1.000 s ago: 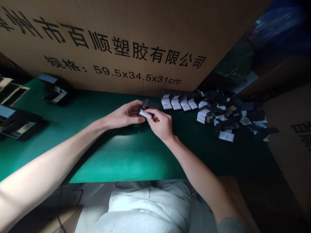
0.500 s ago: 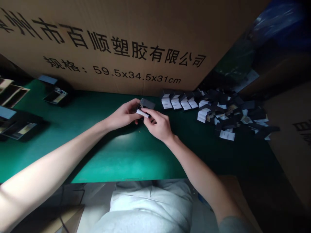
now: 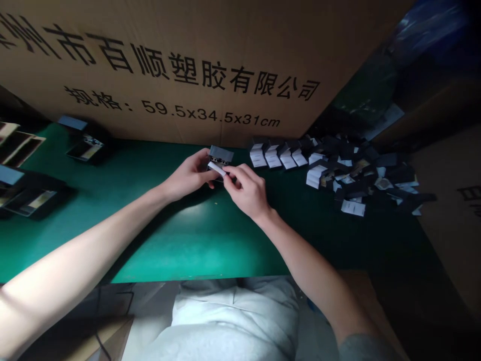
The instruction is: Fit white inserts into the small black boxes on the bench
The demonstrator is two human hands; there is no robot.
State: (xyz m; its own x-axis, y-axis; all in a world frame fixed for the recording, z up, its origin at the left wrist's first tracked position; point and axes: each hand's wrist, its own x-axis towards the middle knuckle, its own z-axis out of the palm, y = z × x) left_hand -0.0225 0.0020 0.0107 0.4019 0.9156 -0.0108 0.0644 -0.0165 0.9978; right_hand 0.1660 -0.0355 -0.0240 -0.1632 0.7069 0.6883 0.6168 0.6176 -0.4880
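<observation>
My left hand (image 3: pixel 189 174) grips a small black box (image 3: pixel 221 153) by its left side, above the green table. The box's lid stands raised toward the back. A white strip-like piece (image 3: pixel 217 168) lies across the front of the box. Its right end is pinched between the thumb and fingers of my right hand (image 3: pixel 245 190). How far the piece sits inside the box is hard to make out. Right of my hands, several black pieces with folded white faces (image 3: pixel 273 156) stand in a row.
A jumbled heap of similar black-and-white pieces (image 3: pixel 351 188) lies on the right of the green table (image 3: pixel 180 240). At the left are open black boxes (image 3: pixel 84 148) and a stack of brownish trays (image 3: pixel 22 145). A large printed carton (image 3: pixel 210 30) walls off the back.
The small box has shifted slightly left and tipped, showing more of its inside. My right fingers have slid to the white piece's right end.
</observation>
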